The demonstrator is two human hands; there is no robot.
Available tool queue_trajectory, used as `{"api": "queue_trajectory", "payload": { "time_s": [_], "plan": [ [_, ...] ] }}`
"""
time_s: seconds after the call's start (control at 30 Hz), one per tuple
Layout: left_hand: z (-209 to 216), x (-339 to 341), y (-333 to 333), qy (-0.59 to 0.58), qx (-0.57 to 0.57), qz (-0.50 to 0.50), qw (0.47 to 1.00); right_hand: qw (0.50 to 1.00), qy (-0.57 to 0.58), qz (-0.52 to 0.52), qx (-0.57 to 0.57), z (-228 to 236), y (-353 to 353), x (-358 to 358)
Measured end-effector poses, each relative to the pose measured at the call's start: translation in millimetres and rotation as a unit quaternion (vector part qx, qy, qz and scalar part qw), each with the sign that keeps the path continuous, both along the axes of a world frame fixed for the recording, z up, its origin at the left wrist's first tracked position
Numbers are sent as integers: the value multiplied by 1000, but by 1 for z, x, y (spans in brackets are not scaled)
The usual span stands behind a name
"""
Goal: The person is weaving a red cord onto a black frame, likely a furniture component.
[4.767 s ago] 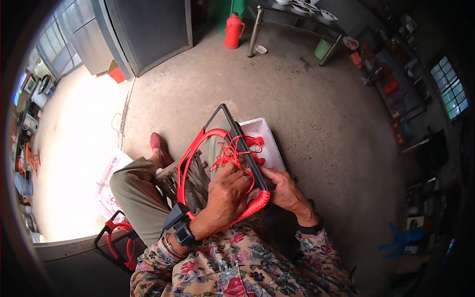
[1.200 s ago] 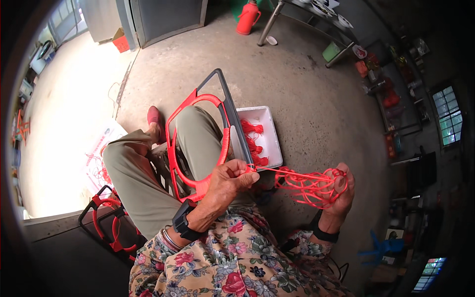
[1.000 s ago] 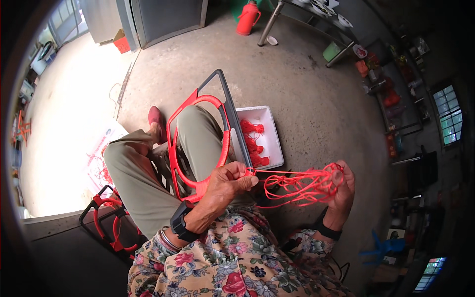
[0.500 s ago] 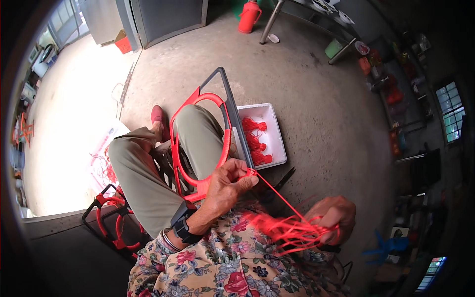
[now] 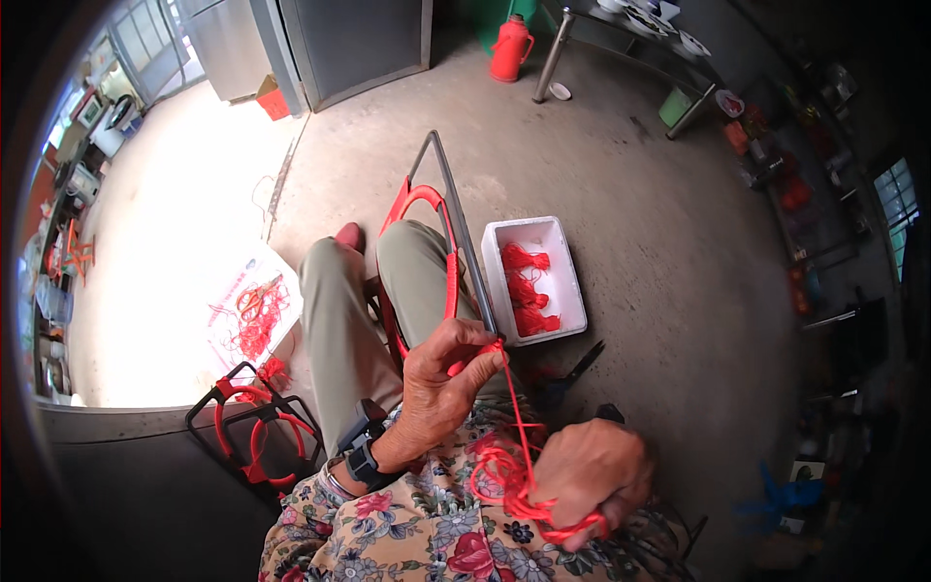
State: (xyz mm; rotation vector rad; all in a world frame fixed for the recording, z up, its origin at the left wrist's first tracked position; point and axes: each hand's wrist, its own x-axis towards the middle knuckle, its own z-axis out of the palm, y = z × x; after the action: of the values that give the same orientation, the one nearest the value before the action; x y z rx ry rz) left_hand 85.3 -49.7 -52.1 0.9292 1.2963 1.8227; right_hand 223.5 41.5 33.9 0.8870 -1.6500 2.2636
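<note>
A dark metal frame (image 5: 464, 228) with red-wrapped curved parts (image 5: 453, 281) stands across my right thigh. My left hand (image 5: 441, 378) is closed on its near corner, thumb and fingers pinching where red cord (image 5: 514, 398) meets the frame; the fingers partly hide that spot. From the pinch the cord runs down to my right hand (image 5: 592, 475), which is closed round a loose, looped bundle of the same cord (image 5: 499, 475) close to my floral top. Part of the bundle is hidden under the right hand.
A white foam box (image 5: 572, 262) holding red cord bundles (image 5: 529, 291) is on the floor, a dark tool (image 5: 587, 359) near it. To the left are a white tray (image 5: 221, 335) with red cord and orange-handled scissors (image 5: 254, 299), and another red-wrapped frame (image 5: 233, 427). A red flask (image 5: 509, 48) stands far off.
My right hand has come left and lower with the bundle, so the cord hangs steeper from my left hand. The frame has turned more edge-on. The whole view has shifted slightly.
</note>
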Motion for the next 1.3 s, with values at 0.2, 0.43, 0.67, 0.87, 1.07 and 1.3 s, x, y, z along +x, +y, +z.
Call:
{"api": "queue_trajectory", "payload": {
  "time_s": [0.2,0.43,0.67,0.87,1.07,1.3],
  "plan": [
    [-7,-7,-9,17,-20,32,999,997,-26,1,68,6,-7,-30],
    [16,-11,-11,151,-78,85,982,999,-27,1,16,6,-5,-37],
    [22,-19,-9,256,-36,157,953,919,-88,-238,300,50,56,3],
    [11,-32,-19,-115,32,138,983,722,-280,-594,220,34,112,16],
    [15,-38,-26,-210,-46,122,969,775,-353,-483,204,-47,83,-19],
    [6,-40,-43,-81,-115,132,981,777,-203,-385,454,-59,22,-66]
  ]
}}
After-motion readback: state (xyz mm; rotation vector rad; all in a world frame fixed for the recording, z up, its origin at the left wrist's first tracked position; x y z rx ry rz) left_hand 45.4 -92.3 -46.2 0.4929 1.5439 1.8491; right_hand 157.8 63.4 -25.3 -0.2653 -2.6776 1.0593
